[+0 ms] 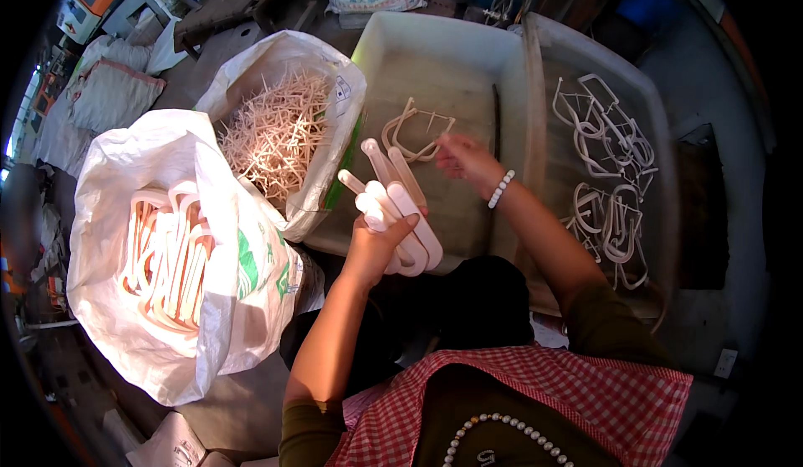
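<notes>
My left hand (381, 245) is wrapped round a bundle of several pale pink, U-shaped plastic handles (416, 220), their rounded ends pointing up and away. Over the middle tub, my right hand (468, 162) has its fingers curled in, with a white bead bracelet at the wrist. Right by its fingertips lies a moulded plastic handle piece with thin sprue (410, 137). Whether the fingertips pinch that piece or only come near it is not plain. More loose pink handles (171, 258) fill a white woven sack (100, 216) on the left.
Behind that sack, another white sack (335, 66) holds a heap of thin pink sprue sticks (280, 137). The pale plastic tub (443, 32) stands in front of me. A second tub (661, 132) at right contains several tangled moulded pieces (606, 132). A wooden bench (230, 7) is farther back.
</notes>
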Action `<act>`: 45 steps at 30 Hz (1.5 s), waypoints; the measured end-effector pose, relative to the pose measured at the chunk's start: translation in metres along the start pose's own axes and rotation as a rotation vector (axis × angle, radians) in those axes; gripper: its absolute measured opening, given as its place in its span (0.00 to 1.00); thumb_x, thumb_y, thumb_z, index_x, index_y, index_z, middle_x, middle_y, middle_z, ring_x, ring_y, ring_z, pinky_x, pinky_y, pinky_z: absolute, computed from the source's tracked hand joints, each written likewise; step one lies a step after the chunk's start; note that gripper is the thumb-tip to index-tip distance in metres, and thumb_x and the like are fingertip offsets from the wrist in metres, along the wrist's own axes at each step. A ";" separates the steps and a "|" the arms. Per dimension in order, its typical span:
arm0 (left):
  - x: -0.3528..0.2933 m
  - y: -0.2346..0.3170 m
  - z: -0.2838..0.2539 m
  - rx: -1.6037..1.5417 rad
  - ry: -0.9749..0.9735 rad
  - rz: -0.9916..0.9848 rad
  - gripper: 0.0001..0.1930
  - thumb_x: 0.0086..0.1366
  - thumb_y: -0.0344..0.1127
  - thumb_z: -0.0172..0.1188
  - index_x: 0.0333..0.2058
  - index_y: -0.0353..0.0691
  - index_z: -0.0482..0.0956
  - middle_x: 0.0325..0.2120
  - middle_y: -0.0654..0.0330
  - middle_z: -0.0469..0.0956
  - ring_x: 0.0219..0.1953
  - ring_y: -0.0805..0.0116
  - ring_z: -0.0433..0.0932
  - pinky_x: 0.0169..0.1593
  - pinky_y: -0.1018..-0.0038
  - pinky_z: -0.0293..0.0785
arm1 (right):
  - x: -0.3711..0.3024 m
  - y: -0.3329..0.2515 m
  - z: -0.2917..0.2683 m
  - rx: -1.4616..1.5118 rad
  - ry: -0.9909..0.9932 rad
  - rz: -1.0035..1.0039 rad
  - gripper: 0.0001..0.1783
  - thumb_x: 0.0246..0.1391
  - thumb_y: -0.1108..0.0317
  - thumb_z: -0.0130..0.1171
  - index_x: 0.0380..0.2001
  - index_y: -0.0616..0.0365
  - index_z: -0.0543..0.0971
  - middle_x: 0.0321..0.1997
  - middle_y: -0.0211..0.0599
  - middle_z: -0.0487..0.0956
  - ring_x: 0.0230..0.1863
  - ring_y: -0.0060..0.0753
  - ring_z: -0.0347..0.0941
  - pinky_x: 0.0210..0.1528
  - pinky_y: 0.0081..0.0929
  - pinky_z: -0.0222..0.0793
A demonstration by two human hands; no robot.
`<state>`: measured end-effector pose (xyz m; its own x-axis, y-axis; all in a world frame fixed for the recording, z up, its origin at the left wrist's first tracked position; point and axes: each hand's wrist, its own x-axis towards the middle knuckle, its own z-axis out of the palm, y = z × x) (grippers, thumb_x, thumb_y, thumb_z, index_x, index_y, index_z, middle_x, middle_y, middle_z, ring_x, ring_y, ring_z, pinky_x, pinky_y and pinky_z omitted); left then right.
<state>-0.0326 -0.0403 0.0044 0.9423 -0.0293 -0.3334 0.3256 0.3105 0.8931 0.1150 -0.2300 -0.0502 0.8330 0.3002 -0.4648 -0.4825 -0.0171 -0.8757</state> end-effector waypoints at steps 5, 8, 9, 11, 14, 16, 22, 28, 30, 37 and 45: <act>-0.010 0.009 0.005 -0.091 0.002 0.026 0.12 0.59 0.29 0.60 0.42 0.34 0.77 0.34 0.59 0.79 0.36 0.69 0.79 0.41 0.73 0.75 | -0.054 -0.016 0.030 -0.106 -0.266 -0.262 0.18 0.57 0.55 0.59 0.43 0.56 0.76 0.34 0.26 0.76 0.34 0.16 0.72 0.36 0.18 0.69; -0.021 0.022 0.015 -0.071 -0.021 0.090 0.16 0.57 0.27 0.61 0.45 0.34 0.74 0.35 0.58 0.79 0.38 0.65 0.79 0.42 0.69 0.76 | -0.085 -0.027 0.056 -0.247 -0.301 -0.419 0.14 0.56 0.61 0.61 0.40 0.58 0.77 0.31 0.26 0.77 0.31 0.14 0.71 0.32 0.16 0.69; -0.024 0.023 0.017 -0.017 -0.002 0.095 0.16 0.57 0.27 0.60 0.45 0.34 0.74 0.35 0.58 0.79 0.37 0.66 0.79 0.42 0.69 0.76 | -0.091 -0.030 0.062 -0.306 -0.293 -0.477 0.13 0.55 0.62 0.62 0.39 0.58 0.77 0.30 0.25 0.77 0.29 0.13 0.71 0.29 0.15 0.68; -0.030 0.023 0.021 0.090 0.041 0.108 0.15 0.57 0.26 0.59 0.44 0.34 0.74 0.35 0.58 0.79 0.37 0.66 0.79 0.41 0.70 0.75 | -0.102 -0.036 0.066 -0.283 -0.320 -0.485 0.12 0.54 0.65 0.62 0.38 0.60 0.77 0.28 0.26 0.77 0.26 0.13 0.71 0.25 0.15 0.67; -0.042 0.030 0.022 0.121 -0.024 0.161 0.15 0.56 0.25 0.59 0.44 0.34 0.74 0.35 0.58 0.79 0.35 0.68 0.79 0.40 0.72 0.75 | -0.117 -0.045 0.065 -0.195 -0.412 -0.457 0.11 0.55 0.66 0.61 0.38 0.61 0.77 0.28 0.27 0.78 0.26 0.14 0.72 0.25 0.16 0.68; -0.054 0.039 0.028 0.087 -0.036 0.124 0.14 0.55 0.25 0.61 0.41 0.34 0.76 0.34 0.60 0.79 0.36 0.71 0.78 0.40 0.75 0.73 | -0.124 -0.049 0.060 -0.216 -0.468 -0.468 0.11 0.55 0.67 0.61 0.38 0.61 0.77 0.28 0.28 0.78 0.27 0.14 0.73 0.26 0.16 0.69; -0.078 0.057 0.034 0.088 -0.055 0.101 0.13 0.54 0.24 0.61 0.40 0.34 0.78 0.34 0.61 0.79 0.35 0.73 0.77 0.39 0.77 0.72 | -0.151 -0.068 0.053 -0.124 -0.523 -0.254 0.13 0.56 0.66 0.59 0.41 0.64 0.77 0.30 0.29 0.77 0.28 0.17 0.73 0.31 0.18 0.71; -0.087 0.064 0.038 0.154 -0.062 0.147 0.12 0.56 0.23 0.59 0.41 0.35 0.74 0.32 0.59 0.78 0.33 0.68 0.79 0.36 0.72 0.76 | -0.169 -0.070 0.055 -0.044 -0.507 -0.303 0.13 0.56 0.67 0.58 0.41 0.65 0.77 0.29 0.30 0.77 0.28 0.17 0.73 0.32 0.19 0.73; -0.091 0.065 0.040 0.165 -0.071 0.132 0.13 0.56 0.23 0.59 0.41 0.34 0.74 0.33 0.58 0.78 0.33 0.68 0.79 0.36 0.72 0.76 | -0.172 -0.069 0.058 -0.113 -0.468 -0.354 0.13 0.55 0.68 0.58 0.41 0.65 0.76 0.29 0.30 0.77 0.27 0.17 0.73 0.31 0.18 0.73; -0.098 0.062 0.042 0.200 -0.037 0.172 0.12 0.56 0.24 0.59 0.41 0.34 0.75 0.33 0.58 0.78 0.33 0.67 0.79 0.36 0.72 0.76 | -0.184 -0.070 0.055 -0.077 -0.482 -0.290 0.13 0.54 0.70 0.57 0.41 0.64 0.76 0.30 0.32 0.78 0.27 0.19 0.74 0.32 0.19 0.75; -0.131 0.061 0.063 1.046 -0.020 0.724 0.12 0.56 0.34 0.60 0.39 0.37 0.77 0.30 0.59 0.78 0.33 0.70 0.76 0.36 0.73 0.72 | -0.175 -0.082 0.026 0.225 -0.264 -0.300 0.23 0.61 0.50 0.49 0.47 0.58 0.73 0.38 0.36 0.78 0.35 0.26 0.77 0.39 0.26 0.76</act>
<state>-0.1316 -0.0770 0.1217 0.9276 -0.1845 0.3247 -0.3649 -0.6333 0.6825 0.0022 -0.2564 0.1064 0.8613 0.4937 -0.1203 -0.3019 0.3066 -0.9027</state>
